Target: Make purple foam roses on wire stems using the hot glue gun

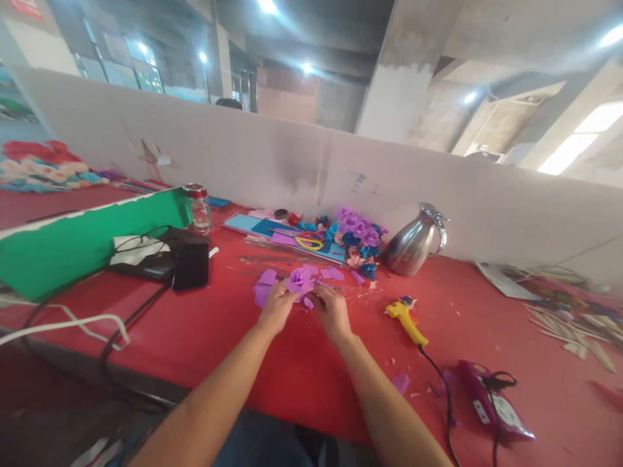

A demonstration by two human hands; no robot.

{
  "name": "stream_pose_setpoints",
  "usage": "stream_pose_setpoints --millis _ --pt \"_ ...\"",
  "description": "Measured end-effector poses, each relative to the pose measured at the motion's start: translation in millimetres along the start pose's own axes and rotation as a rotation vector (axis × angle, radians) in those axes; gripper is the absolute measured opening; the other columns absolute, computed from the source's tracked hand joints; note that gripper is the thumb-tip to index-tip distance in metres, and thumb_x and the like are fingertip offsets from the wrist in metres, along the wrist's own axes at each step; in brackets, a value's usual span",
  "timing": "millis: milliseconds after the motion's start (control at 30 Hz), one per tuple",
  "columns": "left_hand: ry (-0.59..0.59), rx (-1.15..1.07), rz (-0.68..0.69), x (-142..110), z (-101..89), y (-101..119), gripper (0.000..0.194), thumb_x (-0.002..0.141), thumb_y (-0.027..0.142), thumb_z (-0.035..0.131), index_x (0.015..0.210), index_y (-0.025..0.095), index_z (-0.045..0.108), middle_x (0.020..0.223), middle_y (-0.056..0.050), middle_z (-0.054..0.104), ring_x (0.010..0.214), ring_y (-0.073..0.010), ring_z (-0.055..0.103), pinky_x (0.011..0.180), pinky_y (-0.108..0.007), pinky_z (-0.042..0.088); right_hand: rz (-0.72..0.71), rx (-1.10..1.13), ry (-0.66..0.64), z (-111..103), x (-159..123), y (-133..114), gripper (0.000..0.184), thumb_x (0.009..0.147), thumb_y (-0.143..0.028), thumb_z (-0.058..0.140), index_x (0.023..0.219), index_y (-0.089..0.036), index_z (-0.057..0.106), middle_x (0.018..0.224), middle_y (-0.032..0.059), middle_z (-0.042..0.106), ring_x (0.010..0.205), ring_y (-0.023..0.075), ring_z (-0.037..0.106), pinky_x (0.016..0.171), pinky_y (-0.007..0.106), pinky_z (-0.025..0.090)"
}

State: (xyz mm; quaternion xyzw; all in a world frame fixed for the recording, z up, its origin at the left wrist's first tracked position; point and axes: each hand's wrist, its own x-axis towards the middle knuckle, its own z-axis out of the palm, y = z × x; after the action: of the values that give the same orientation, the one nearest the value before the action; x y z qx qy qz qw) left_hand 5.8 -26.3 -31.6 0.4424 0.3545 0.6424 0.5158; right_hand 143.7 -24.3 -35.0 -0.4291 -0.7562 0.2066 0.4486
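Near the middle of the red table, my left hand (278,307) is closed on a purple paper flower (300,280) with layered petals. My right hand (333,311) is right beside it, fingers bent together by the flower's right side; what they pinch is too small to make out. Cut purple paper petals (264,289) lie just left of my left hand, and more purple pieces (332,274) lie behind the flower. Beyond them, yellow-and-red-handled scissors (310,241) rest on blue and purple paper sheets.
Finished paper flowers (359,228) are bunched at the back by a steel jug (415,241). A yellow glue gun (407,321) lies to the right, its cord running past a power strip (494,399). Leftward are a phone (191,266), a glass jar (199,211) and a green partition (97,237).
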Motion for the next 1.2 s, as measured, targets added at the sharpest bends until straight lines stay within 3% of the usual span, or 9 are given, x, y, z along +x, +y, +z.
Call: stream_pose_setpoints --millis 100,233,467,567,633,733,933,1067,1200 --pt "0.056 -0.187 0.046 3 -4.4 7 0.019 0.062 0.030 0.078 0.060 0.016 0.066 0.058 0.000 0.058 0.052 -0.0093 0.047 0.053 -0.024 0.039 -0.015 -0.039 -0.026 0 -1 6 0.022 0.087 -0.025 0.049 0.089 -0.026 0.070 0.090 0.0053 0.072 0.083 0.0206 0.065 0.075 0.029 0.047" --pt "0.200 -0.410 0.117 13 -13.4 16 0.026 0.053 0.026 0.085 0.060 0.017 0.062 0.062 0.003 0.058 0.055 -0.0062 0.046 0.054 -0.020 0.039 0.052 -0.106 0.074 -5 1 12 0.021 0.087 -0.025 0.048 0.084 -0.023 0.070 0.087 0.0058 0.073 0.082 0.0203 0.065 0.074 0.029 0.046" --pt "0.215 -0.372 0.114 20 -34.8 27 0.025 0.061 0.030 0.082 0.067 0.018 0.061 0.065 0.002 0.056 0.066 -0.0099 0.055 0.067 -0.024 0.046 0.403 -0.387 0.263 -25 7 20 0.022 0.086 -0.036 0.051 0.080 -0.024 0.069 0.066 0.0030 0.065 0.063 0.0196 0.056 0.060 0.028 0.037" --pt "0.171 -0.342 0.141 23 -45.6 31 0.021 0.066 0.027 0.080 0.069 0.017 0.061 0.064 0.003 0.053 0.057 -0.0060 0.046 0.055 -0.019 0.040 0.271 -0.427 0.214 -22 7 23 0.019 0.081 -0.024 0.055 0.092 -0.022 0.071 0.086 0.0076 0.068 0.081 0.0235 0.057 0.074 0.034 0.040" --pt "0.153 -0.324 0.130 24 -49.0 31 0.020 0.066 0.025 0.079 0.069 0.017 0.061 0.065 0.003 0.054 0.053 -0.0042 0.041 0.051 -0.017 0.036 0.143 -0.424 0.144 -15 5 21 0.029 0.076 -0.016 0.058 0.101 -0.023 0.071 0.100 0.0086 0.067 0.094 0.0252 0.054 0.084 0.037 0.038" --pt "0.131 -0.303 0.070 21 -46.4 26 0.020 0.066 0.025 0.079 0.067 0.017 0.061 0.067 0.002 0.055 0.054 -0.0044 0.042 0.052 -0.017 0.035 0.085 -0.408 0.038 2 2 13 0.023 0.077 -0.020 0.060 0.094 -0.026 0.073 0.098 0.0066 0.069 0.098 0.0267 0.050 0.086 0.039 0.037" --pt "0.072 -0.031 -0.026 11 -36.1 15 0.017 0.061 0.027 0.080 0.068 0.017 0.068 0.068 -0.001 0.063 0.063 -0.0109 0.053 0.060 -0.022 0.041 0.012 -0.489 -0.065 20 2 -1 0.023 0.081 -0.022 0.058 0.098 -0.024 0.072 0.097 0.0076 0.071 0.101 0.0279 0.050 0.085 0.040 0.035" --pt "0.117 0.272 0.012 11 -36.7 14 0.013 0.066 0.030 0.074 0.068 0.017 0.072 0.068 -0.005 0.066 0.068 -0.0184 0.059 0.064 -0.028 0.043 0.147 -0.466 -0.041 6 7 7 0.021 0.080 -0.019 0.057 0.091 -0.024 0.074 0.092 0.0047 0.074 0.095 0.0253 0.054 0.083 0.038 0.038" --pt "0.116 0.465 0.112 12 -37.3 14 0.020 0.072 0.026 0.067 0.053 0.019 0.066 0.066 -0.005 0.066 0.067 -0.0184 0.058 0.062 -0.027 0.042 0.208 -0.475 -0.094 -11 4 16 0.014 0.074 -0.022 0.063 0.082 -0.025 0.074 0.089 0.0029 0.074 0.095 0.0251 0.056 0.084 0.037 0.040"
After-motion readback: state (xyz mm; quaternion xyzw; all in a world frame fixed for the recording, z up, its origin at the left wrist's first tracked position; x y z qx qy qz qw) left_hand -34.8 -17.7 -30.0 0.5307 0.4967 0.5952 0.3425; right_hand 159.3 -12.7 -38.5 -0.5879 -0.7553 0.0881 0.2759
